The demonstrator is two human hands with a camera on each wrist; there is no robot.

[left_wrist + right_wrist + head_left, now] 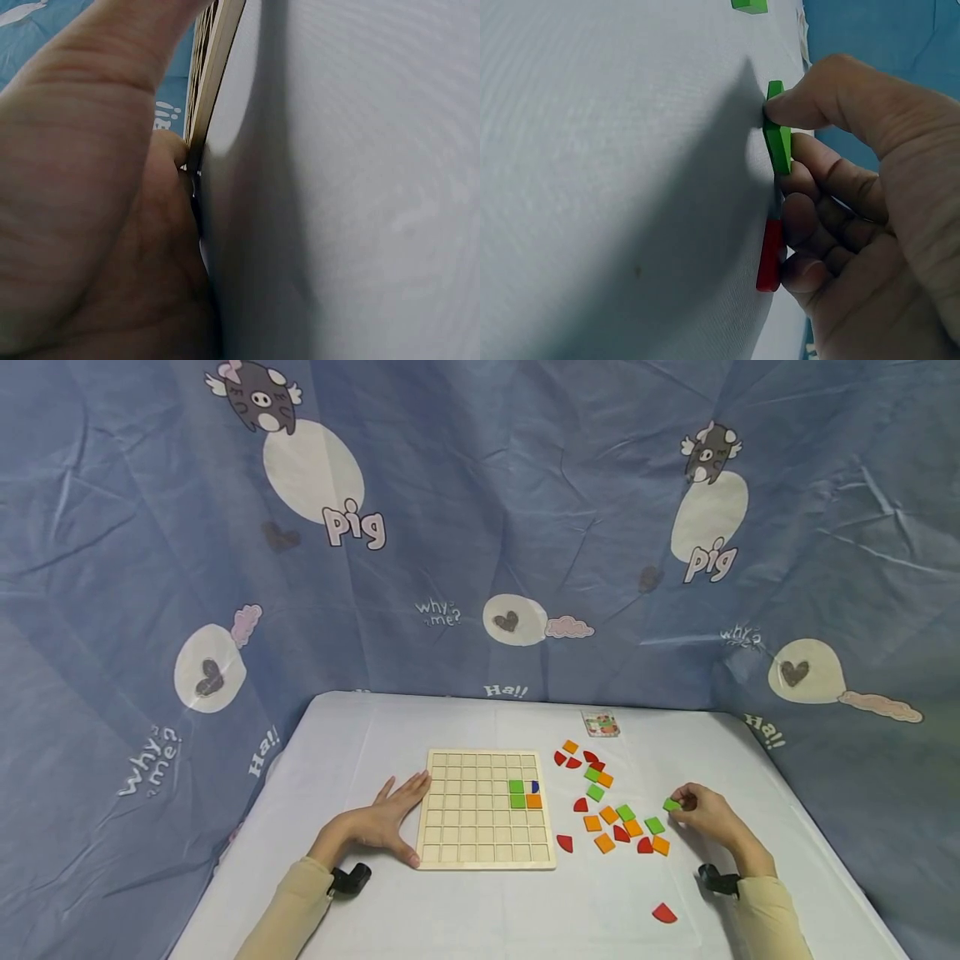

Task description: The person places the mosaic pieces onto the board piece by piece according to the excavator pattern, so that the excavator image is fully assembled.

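Right hand (708,817) pinching green tile (671,805) at table (480,910) surface, right of the loose pile; in wrist view thumb and fingers (810,161) curled round green tile (778,139), red piece (770,255) tucked under lower fingers. Left hand (382,820) flat, fingers spread, pressed against left edge of wooden grid board (486,810). Board mid-table, holding two green tiles, one orange, one blue near upper right. Scattered tiles (611,818) orange, green, red between board and right hand. Small card (600,723) at far edge.
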